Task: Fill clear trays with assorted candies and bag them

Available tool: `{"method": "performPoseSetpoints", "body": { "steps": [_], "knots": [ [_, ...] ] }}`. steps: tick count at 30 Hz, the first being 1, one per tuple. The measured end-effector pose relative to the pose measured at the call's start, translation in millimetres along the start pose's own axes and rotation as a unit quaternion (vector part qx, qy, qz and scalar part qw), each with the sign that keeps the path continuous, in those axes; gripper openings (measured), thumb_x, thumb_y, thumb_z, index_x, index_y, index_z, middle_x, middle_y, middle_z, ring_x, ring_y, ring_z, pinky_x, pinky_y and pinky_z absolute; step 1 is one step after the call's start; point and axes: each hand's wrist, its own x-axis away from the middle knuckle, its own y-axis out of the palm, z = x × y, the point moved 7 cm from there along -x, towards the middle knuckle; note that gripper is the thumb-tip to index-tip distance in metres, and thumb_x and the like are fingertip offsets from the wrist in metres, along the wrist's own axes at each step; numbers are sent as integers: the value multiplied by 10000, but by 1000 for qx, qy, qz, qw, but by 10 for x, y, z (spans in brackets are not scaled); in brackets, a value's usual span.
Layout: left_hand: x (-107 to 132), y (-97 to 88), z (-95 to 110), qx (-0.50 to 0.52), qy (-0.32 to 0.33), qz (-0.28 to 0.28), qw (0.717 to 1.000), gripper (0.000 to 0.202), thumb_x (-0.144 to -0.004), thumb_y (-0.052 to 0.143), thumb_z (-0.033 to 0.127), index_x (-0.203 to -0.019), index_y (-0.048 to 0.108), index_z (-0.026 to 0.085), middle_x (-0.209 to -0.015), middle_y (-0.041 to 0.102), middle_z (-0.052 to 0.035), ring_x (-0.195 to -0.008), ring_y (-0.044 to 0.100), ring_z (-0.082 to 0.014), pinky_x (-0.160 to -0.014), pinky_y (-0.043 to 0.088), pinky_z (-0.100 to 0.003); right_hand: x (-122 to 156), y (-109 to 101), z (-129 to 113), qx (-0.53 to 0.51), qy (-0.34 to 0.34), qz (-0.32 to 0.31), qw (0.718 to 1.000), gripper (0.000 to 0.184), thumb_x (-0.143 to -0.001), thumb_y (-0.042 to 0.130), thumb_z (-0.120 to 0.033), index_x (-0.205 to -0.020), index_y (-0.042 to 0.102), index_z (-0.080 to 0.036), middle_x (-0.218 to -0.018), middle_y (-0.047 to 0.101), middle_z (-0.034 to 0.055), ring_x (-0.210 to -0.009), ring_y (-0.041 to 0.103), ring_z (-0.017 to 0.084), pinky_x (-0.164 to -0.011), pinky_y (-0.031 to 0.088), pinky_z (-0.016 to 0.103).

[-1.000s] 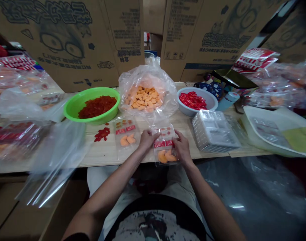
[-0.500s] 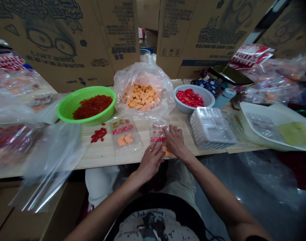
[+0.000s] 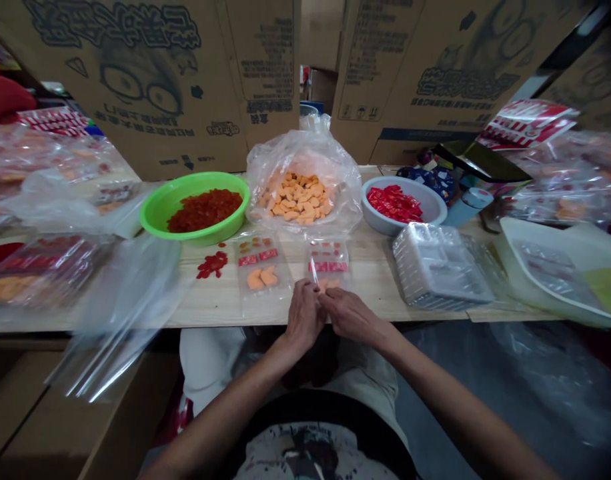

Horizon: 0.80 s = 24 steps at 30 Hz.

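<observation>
My left hand (image 3: 303, 315) and my right hand (image 3: 351, 316) meet at the table's near edge, fingers pinched together at the near end of a clear plastic bag (image 3: 327, 256). Inside that bag lie red packets, small reddish-brown pieces and orange pieces, the nearest of them partly behind my fingers. What exactly the fingertips grip is hidden, but the bag's end runs into them. Just left lies a second filled bag (image 3: 260, 267), flat, with two orange pieces, red packets and small brown pieces showing.
Behind stand a green basin (image 3: 155, 217) of dark red pieces, an open bag of orange pieces (image 3: 300, 200) and a grey-blue bowl (image 3: 438, 208) of red packets. Stacked clear trays (image 3: 438, 267) and a white tub (image 3: 515, 260) are at right. Loose plastic bags (image 3: 120, 293) overhang the left edge.
My right hand has come down from the top of the bag to its near end, beside my left hand. Both hands now pinch there instead of lying over the bag. The view has shifted left.
</observation>
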Motion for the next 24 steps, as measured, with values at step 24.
{"method": "performPoseSetpoints", "body": {
  "steps": [24],
  "knots": [
    [104, -1071, -529, -59, -32, 2, 998, 257, -965, 400, 222, -966, 652, 169, -1154, 691, -136, -1205, 604, -243, -1169, 306, -584, -735, -288, -853, -111, -111, 150, 976, 267, -855, 413, -55, -952, 641, -155, -899, 640, 98, -842, 610, 210, -775, 488, 312]
  ]
}}
